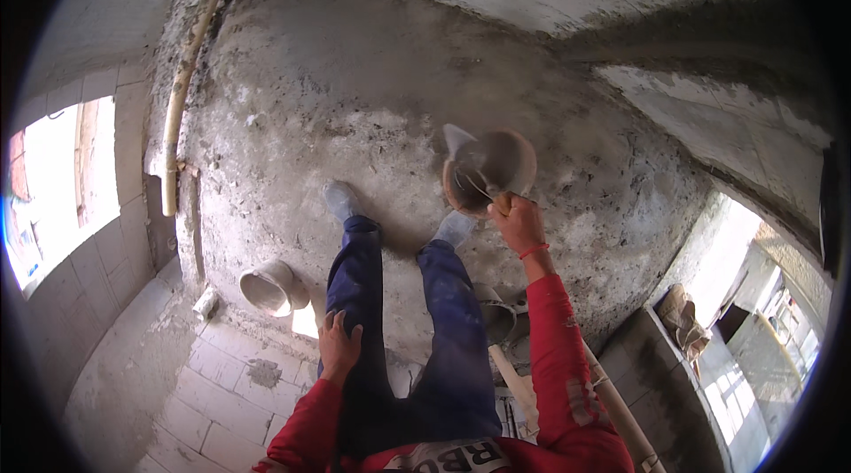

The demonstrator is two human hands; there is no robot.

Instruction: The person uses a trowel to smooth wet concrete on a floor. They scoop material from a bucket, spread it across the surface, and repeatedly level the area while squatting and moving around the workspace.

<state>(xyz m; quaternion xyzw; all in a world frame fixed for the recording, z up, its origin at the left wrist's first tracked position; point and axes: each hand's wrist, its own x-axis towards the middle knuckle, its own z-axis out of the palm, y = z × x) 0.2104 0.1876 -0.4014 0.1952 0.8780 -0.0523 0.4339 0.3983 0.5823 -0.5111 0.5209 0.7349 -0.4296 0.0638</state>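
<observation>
My right hand [519,222], with a red band at the wrist, is closed round the handle of a trowel. The trowel's pale, pointed blade [457,137] lies across the far left rim of a round bucket [526,164], partly blurred. Grey inside, the bucket stands on the rough floor just beyond my right foot. My left hand [339,346] rests on my left thigh, fingers spread and holding nothing.
Rough grey floor [292,127] spreads between block walls. A pale bucket [269,289] lies tipped at the left, and another bucket [498,322] stands by my right leg. A yellowish pipe [182,101] runs along the left wall. Openings let in light on both sides.
</observation>
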